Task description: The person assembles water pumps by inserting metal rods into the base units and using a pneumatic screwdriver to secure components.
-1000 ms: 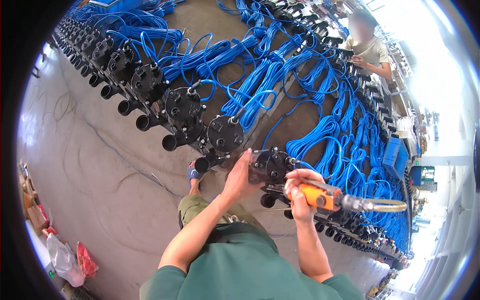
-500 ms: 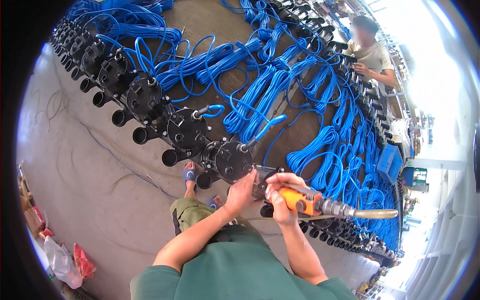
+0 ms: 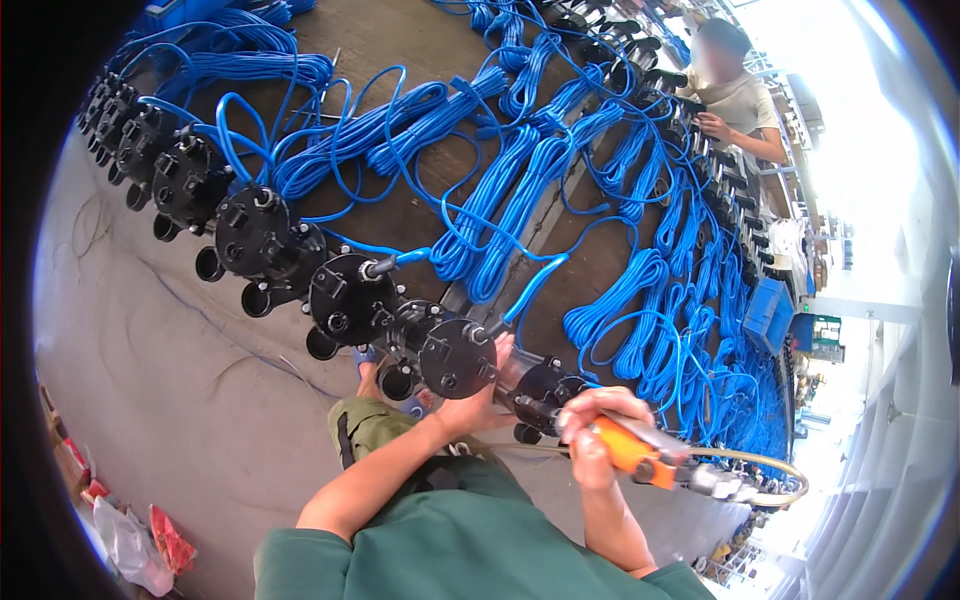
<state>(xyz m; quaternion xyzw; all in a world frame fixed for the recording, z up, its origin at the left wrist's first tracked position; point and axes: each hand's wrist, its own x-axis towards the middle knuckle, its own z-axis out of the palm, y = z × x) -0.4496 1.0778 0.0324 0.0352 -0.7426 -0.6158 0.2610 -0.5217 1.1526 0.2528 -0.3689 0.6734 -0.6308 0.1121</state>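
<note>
A row of black pump-like units with round caps runs diagonally past me, blue cables attached to several. My left hand (image 3: 470, 408) is wrapped around the near side of one black pump-like unit (image 3: 457, 357), its fingers partly hidden by the cap. Gripped in my right hand (image 3: 598, 432) is an orange air screwdriver (image 3: 632, 450), slightly blurred, with a pale hose (image 3: 800, 488) looping from its rear. Its front end points left, close to the neighbouring black unit (image 3: 545, 388); whether it touches is hidden by my fingers.
Bundles of blue cable (image 3: 490, 225) cover much of the brown worktop (image 3: 390, 40). Across it a person (image 3: 735, 100) works at another row of black units. A blue crate (image 3: 768, 314) stands at the right. Plastic bags (image 3: 130, 545) lie at the floor's left side.
My right hand and the air screwdriver have moved right and toward me. My left hand has shifted from the cap's edge to around the unit's near side. The view has shifted a little.
</note>
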